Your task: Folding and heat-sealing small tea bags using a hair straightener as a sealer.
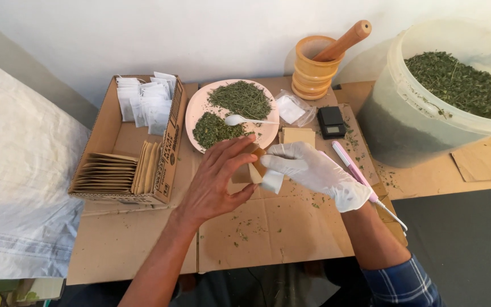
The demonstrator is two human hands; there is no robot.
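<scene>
My bare left hand [218,182] holds a small brown paper envelope [249,170] upright over the cardboard work surface [268,227]. My right hand [313,170], in a white glove, pinches a small white tea-bag pouch [272,181] at the envelope's open side; the two hands touch there. Just beyond them stands a pink plate [197,108] with two heaps of dried green herb and a white plastic spoon [240,119].
A cardboard box [169,148] on the left holds white pouches and brown envelopes. A wooden mortar with pestle [313,65], a small black scale [331,121], a pink tool [350,165], spare envelopes [298,135] and a big plastic tub of dried herb [427,102] lie right.
</scene>
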